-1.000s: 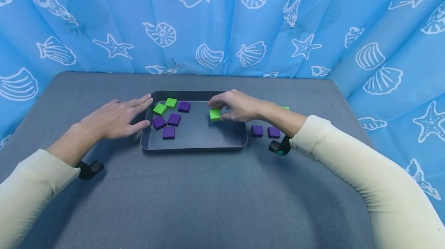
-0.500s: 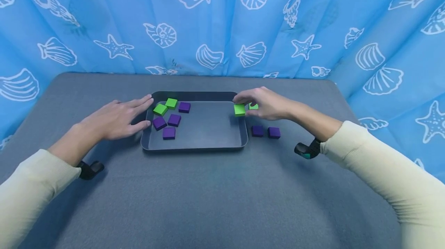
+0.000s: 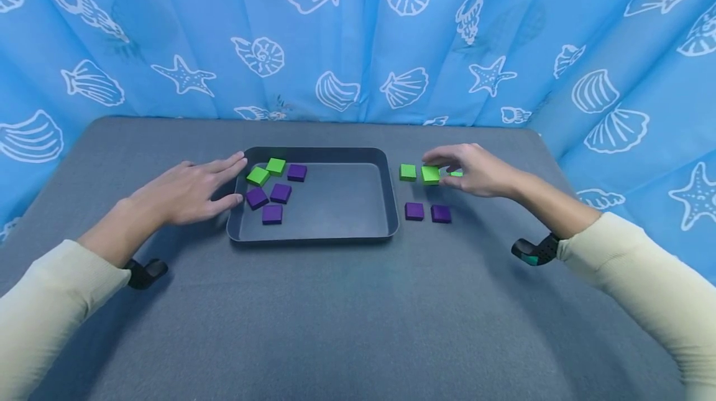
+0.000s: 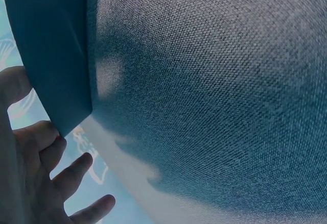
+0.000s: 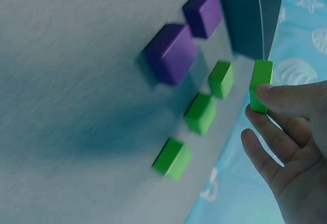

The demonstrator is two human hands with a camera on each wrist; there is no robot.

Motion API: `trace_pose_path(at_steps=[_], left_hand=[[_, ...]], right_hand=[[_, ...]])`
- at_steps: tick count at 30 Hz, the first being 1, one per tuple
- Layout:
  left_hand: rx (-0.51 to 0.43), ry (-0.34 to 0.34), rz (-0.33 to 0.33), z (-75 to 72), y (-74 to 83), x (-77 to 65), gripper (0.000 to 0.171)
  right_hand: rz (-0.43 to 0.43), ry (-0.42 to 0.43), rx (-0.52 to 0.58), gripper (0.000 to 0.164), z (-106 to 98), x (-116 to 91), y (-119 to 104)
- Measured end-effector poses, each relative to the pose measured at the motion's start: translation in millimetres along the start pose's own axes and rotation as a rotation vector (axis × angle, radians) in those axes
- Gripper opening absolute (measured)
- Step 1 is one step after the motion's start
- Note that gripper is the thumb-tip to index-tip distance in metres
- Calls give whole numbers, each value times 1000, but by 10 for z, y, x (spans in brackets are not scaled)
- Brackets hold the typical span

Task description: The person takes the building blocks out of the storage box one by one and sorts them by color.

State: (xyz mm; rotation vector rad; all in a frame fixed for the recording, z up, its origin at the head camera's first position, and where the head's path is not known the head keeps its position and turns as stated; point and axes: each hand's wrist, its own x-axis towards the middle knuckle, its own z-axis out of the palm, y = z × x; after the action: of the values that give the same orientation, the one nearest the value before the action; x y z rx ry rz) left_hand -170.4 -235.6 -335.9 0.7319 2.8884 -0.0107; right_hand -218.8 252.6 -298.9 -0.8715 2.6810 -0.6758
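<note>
My right hand [image 3: 475, 168] pinches a green block [image 3: 430, 175] between thumb and fingers, raised above the table to the right of the tray. In the right wrist view the held block [image 5: 261, 86] is apart from three green blocks [image 5: 200, 113] on the table. Two purple blocks [image 3: 414, 211] lie nearer the front. With fingers straight, my left hand [image 3: 181, 193] touches the left rim of the dark grey tray [image 3: 313, 239]; the left wrist view shows its fingertips by the tray wall [image 4: 51, 45]. In the head view, the right hand partly hides a green block [image 3: 455, 173].
Inside the tray's left half lie two green blocks [image 3: 258, 176] and several purple blocks [image 3: 272, 214]. Grey cloth covers the table [image 3: 335, 320]. Behind it hangs a blue curtain [image 3: 358, 34] with white shell prints.
Holding the green block, my right hand has moved right, from over the tray to over the table beside it. The left hand and the tray have stayed in place.
</note>
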Motion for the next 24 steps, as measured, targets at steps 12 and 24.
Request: trace_pose_path(at_steps=[12, 24], left_hand=[[-5, -5, 0, 15, -26, 14, 77], [-12, -4, -8, 12, -12, 5, 75]], right_hand=[[83, 105, -2, 49, -69, -302, 492], [143, 131, -35, 49, -30, -510, 838]])
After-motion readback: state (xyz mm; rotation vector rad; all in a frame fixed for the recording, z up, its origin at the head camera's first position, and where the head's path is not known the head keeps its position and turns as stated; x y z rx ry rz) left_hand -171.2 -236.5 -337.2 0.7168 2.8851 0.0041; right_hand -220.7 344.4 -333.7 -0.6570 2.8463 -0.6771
